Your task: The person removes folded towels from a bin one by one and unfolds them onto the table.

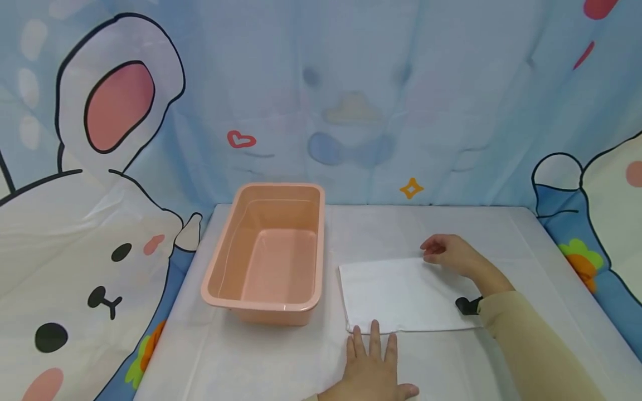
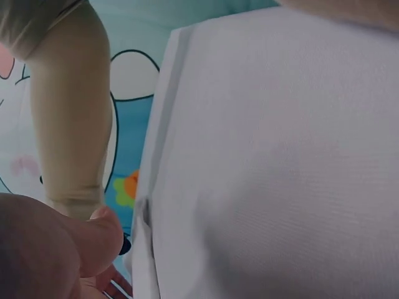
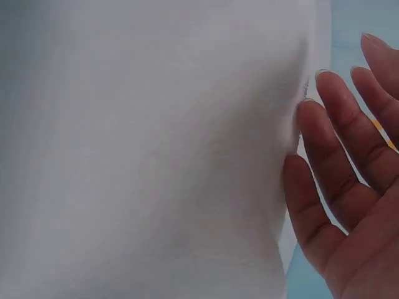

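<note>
A folded white cloth [image 1: 396, 295] lies flat on the white-covered table. My left hand [image 1: 371, 367] has its fingers spread and straight, palm down, with the fingertips right at the cloth's near left edge. Over the far edge of the cloth is my right hand [image 1: 451, 255], its fingers loosely bent. In the right wrist view, the fingers [image 3: 336, 149] are parted and their tips meet the cloth's edge [image 3: 288, 134], with nothing gripped. The left wrist view shows part of my left hand [image 2: 93, 243] at the lower left.
A pink plastic basin [image 1: 268, 303] stands left of the cloth, with nothing inside. A small black device [image 1: 467, 306] sits at my right cuff. Behind the table [image 1: 381, 228] hangs a blue curtain [image 1: 451, 83] with cartoon prints, which also flanks both sides.
</note>
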`<state>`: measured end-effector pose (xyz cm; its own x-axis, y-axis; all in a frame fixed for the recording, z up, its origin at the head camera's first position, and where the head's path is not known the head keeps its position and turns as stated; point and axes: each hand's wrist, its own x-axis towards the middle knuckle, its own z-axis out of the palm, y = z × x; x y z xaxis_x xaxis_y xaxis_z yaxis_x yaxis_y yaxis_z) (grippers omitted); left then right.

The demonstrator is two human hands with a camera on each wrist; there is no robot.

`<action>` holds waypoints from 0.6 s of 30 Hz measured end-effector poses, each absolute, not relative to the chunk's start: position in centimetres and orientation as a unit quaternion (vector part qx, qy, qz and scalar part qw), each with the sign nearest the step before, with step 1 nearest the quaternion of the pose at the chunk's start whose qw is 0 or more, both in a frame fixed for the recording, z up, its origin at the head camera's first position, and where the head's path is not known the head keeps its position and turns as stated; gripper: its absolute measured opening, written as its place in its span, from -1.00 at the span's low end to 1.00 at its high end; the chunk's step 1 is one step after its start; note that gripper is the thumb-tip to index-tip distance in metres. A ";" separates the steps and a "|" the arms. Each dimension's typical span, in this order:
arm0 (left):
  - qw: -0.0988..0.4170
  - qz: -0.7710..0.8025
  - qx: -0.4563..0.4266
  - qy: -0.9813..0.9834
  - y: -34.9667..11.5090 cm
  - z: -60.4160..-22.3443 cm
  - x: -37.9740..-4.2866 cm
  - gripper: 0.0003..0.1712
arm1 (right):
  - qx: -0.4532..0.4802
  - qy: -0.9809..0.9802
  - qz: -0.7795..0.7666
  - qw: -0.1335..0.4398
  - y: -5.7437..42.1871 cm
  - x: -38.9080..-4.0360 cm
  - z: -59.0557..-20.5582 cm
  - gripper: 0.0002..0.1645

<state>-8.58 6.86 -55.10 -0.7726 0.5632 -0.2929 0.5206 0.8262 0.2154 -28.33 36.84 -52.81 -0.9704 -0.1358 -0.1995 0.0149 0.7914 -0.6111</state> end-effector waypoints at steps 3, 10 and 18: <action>0.157 0.057 0.279 0.946 6.9 -55.3 -8.9 0.16 | -0.025 0.943 -0.307 0.129 36.9 -28.6 -53.3 -0.63; 0.163 0.076 0.250 0.951 6.8 -55.3 -9.7 0.18 | -0.023 0.953 -0.277 0.118 37.2 -28.9 -54.2 -0.62; 0.151 0.068 0.207 0.964 6.7 -54.9 -11.0 0.16 | -0.017 0.966 -0.232 0.116 37.2 -28.1 -54.6 -0.76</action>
<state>-10.98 6.69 -54.93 -0.8685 0.4198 -0.2637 0.3786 0.9050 0.1938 -28.09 37.24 -54.55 -0.9727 -0.0862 -0.2153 0.0208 0.8922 -0.4511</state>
